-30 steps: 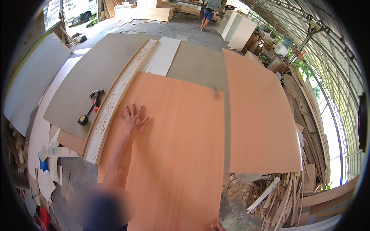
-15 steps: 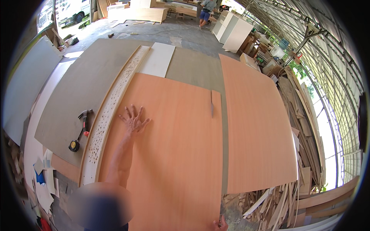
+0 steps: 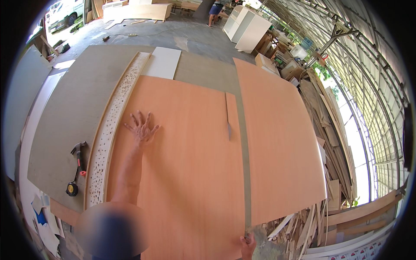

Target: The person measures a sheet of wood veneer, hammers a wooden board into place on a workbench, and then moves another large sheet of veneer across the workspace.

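My left hand [image 3: 142, 130] lies flat with its fingers spread on a peach-coloured wood-grain sheet [image 3: 186, 164]. At the sheet's near right corner, my right hand [image 3: 247, 247] has its fingers curled by the edge; what they grip, if anything, is too small to make out. Along the far right side of the sheet, a narrow strip [image 3: 232, 113] stands partly split from it, leaving a dark slit. Just left of the sheet runs a long pale board [image 3: 113, 117] with speckled holes and raised wooden edges.
A claw hammer [image 3: 79, 158] and a tape measure [image 3: 72, 189] lie on the grey-brown board [image 3: 65, 117] at left. A second peach sheet [image 3: 281, 147] lies at right, beside scrap wood strips [image 3: 305, 225]. A white panel [image 3: 162, 63] is beyond; a person [image 3: 214, 13] stands far off.
My right hand has moved slightly forward along the sheet's right edge, showing more of itself. The slit beside the narrow strip looks longer. The whole view has shifted; my left hand stays pressed down.
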A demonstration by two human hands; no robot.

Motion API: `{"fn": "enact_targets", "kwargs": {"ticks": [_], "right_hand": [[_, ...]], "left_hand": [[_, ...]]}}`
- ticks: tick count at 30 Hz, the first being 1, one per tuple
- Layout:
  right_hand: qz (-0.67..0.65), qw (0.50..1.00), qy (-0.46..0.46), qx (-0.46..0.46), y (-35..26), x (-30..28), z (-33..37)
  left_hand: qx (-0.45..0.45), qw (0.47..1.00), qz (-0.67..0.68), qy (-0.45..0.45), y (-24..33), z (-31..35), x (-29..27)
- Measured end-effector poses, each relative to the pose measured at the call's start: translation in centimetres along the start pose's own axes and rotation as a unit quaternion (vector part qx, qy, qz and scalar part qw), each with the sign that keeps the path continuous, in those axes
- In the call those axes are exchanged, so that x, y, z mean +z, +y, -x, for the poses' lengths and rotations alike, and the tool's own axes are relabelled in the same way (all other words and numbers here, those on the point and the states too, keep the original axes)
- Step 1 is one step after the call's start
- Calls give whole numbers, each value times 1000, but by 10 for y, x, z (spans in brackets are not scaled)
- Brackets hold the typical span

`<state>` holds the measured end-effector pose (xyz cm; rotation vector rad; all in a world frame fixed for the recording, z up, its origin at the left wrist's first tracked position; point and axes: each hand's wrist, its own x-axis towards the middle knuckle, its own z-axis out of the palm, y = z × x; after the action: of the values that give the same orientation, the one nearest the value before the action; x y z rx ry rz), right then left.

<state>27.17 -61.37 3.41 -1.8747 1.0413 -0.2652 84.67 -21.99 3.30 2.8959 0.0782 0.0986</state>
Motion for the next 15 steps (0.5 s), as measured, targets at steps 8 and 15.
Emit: {"fn": "enact_targets", "kwargs": {"ticks": [8,15], "right_hand": [[-223,925,-63,300,14,33,127],[-301,826,-119,461,-54,72,189]], "left_hand": [[4,1000,-11,-17,3,-1,-11],[10,1000,0,-24,0,1,-9]]}}
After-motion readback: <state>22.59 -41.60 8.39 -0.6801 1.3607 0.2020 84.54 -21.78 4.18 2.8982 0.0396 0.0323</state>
